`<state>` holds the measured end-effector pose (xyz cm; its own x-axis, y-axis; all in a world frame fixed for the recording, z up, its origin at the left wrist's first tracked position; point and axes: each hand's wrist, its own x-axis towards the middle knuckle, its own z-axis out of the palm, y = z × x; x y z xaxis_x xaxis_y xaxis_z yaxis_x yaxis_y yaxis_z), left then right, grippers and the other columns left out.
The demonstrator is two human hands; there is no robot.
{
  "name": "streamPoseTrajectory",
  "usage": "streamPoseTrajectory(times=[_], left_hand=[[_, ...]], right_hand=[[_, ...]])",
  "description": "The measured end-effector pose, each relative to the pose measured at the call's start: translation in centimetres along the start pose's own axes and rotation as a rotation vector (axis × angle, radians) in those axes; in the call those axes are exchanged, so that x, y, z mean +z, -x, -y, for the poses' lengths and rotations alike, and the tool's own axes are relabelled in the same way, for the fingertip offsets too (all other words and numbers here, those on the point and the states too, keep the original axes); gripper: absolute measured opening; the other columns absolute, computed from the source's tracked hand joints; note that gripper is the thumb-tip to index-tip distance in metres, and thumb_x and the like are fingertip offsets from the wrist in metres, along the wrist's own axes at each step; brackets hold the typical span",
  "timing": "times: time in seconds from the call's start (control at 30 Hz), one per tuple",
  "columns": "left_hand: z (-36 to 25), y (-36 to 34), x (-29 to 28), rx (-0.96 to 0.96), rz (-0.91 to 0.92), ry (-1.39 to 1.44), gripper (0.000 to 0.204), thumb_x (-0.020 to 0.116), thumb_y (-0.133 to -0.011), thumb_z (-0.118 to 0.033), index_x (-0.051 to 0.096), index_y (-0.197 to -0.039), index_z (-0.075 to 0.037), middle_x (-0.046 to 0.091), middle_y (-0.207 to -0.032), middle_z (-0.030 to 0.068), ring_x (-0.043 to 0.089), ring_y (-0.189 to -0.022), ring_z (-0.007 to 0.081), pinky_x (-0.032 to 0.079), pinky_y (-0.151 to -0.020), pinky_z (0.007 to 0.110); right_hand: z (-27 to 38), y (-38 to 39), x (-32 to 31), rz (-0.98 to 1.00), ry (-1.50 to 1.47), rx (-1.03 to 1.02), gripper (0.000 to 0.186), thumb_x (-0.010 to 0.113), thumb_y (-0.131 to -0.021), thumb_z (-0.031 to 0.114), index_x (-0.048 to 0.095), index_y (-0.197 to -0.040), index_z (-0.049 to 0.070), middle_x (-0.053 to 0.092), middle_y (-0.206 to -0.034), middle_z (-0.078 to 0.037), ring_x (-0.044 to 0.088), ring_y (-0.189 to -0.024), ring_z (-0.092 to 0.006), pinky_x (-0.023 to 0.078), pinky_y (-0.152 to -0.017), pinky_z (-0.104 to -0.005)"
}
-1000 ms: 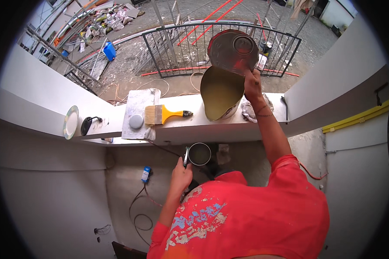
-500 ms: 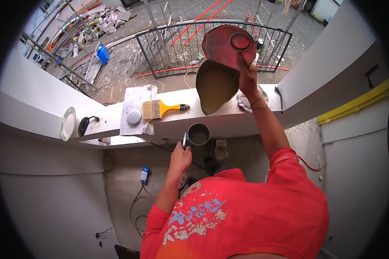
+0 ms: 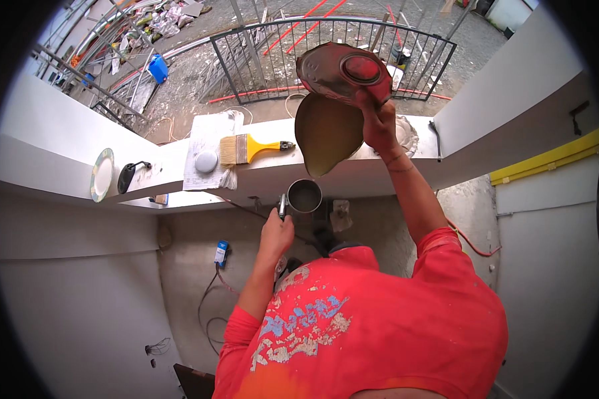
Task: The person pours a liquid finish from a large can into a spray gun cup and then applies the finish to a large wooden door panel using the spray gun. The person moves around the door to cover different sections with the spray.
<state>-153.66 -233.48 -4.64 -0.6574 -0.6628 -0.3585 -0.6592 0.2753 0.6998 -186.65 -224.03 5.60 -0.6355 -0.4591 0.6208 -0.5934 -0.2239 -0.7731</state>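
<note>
My left hand (image 3: 276, 234) is closed round the handle of a metal mug (image 3: 305, 195), held upright just inside the sill. Greyish-green liquid seems to sit in the mug. My right hand (image 3: 380, 128) grips a dark red, dirty bowl-like container (image 3: 343, 70) with a round ring on its underside. That container is tilted toward me, its pointed lip above the mug's far rim and its inside yellowish. I cannot make out a stream between them. Left of the lip, a wide yellow-handled paintbrush (image 3: 251, 147) lies on the white sill (image 3: 170, 174).
Beside the brush are stained paper (image 3: 203, 133) and a round white lid-like disc (image 3: 206, 161). A plate (image 3: 102, 175) and a black-handled tool (image 3: 132, 175) stand farther left. A crumpled pale thing (image 3: 406, 136) lies behind my right wrist. Beyond the sill rises a black metal railing (image 3: 273, 93).
My right hand has tipped the red container farther and brought it slightly left. The mug has risen closer to its lip, and its inside looks greener.
</note>
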Motion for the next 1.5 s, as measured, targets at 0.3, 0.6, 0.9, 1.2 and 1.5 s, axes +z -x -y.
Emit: streamPoseTrajectory(times=[0.3, 0.6, 0.9, 1.2, 1.5], left_hand=[[1.5, 0.1, 0.6, -0.001, -0.038, 0.018, 0.037, 0.056, -0.099, -0.03, 0.06, -0.116, 0.002, 0.068, -0.104, 0.032, 0.064, -0.105, 0.0523, 0.05, -0.089, 0.052], [1.2, 0.0, 0.5, 0.009, -0.025, 0.025, 0.041, 0.056, -0.099, -0.03, 0.059, -0.116, 0.007, 0.068, -0.106, 0.0358, 0.064, -0.108, 0.0535, 0.049, -0.093, 0.055], [1.5, -0.2, 0.7, -0.016, 0.011, 0.01, 0.038, 0.056, -0.098, -0.03, 0.059, -0.11, 0.006, 0.067, -0.103, 0.0352, 0.064, -0.106, 0.0538, 0.049, -0.09, 0.055], [1.7, 0.0, 0.9, -0.035, -0.006, 0.001, 0.041, 0.056, -0.098, -0.03, 0.061, -0.116, 0.006, 0.068, -0.106, 0.0352, 0.064, -0.108, 0.0529, 0.049, -0.093, 0.054], [1.3, 0.1, 1.1, -0.04, -0.012, 0.007, 0.042, 0.056, -0.098, -0.031, 0.06, -0.118, 0.006, 0.067, -0.108, 0.0356, 0.063, -0.109, 0.0531, 0.049, -0.094, 0.054]], right_hand=[[2.1, 1.7, 1.0, 0.07, 0.091, -0.03, 0.024, 0.061, -0.106, 0.016, 0.067, -0.122, -0.002, 0.071, -0.1, -0.004, 0.06, -0.09, -0.0099, 0.049, -0.08, -0.0295], [2.5, 2.8, 1.9, -0.014, 0.093, -0.157, 0.021, 0.064, -0.103, 0.015, 0.069, -0.118, 0.0, 0.058, -0.066, -0.011, 0.049, -0.055, -0.0192, 0.042, -0.054, -0.0353], [3.6, 3.7, 2.3, 0.011, 0.07, -0.203, 0.028, 0.064, -0.102, 0.01, 0.067, -0.128, 0.0, 0.073, -0.088, -0.012, 0.064, -0.069, -0.0194, 0.052, -0.067, -0.0317], [4.3, 3.7, 2.4, 0.024, 0.049, -0.218, 0.024, 0.064, -0.101, 0.006, 0.07, -0.123, -0.001, 0.074, -0.09, -0.013, 0.066, -0.071, -0.0205, 0.052, -0.069, -0.0318], [4.1, 3.9, 2.2, 0.046, 0.068, -0.226, 0.025, 0.065, -0.1, 0.007, 0.069, -0.124, -0.001, 0.074, -0.092, -0.016, 0.067, -0.072, -0.0235, 0.053, -0.069, -0.0329]])
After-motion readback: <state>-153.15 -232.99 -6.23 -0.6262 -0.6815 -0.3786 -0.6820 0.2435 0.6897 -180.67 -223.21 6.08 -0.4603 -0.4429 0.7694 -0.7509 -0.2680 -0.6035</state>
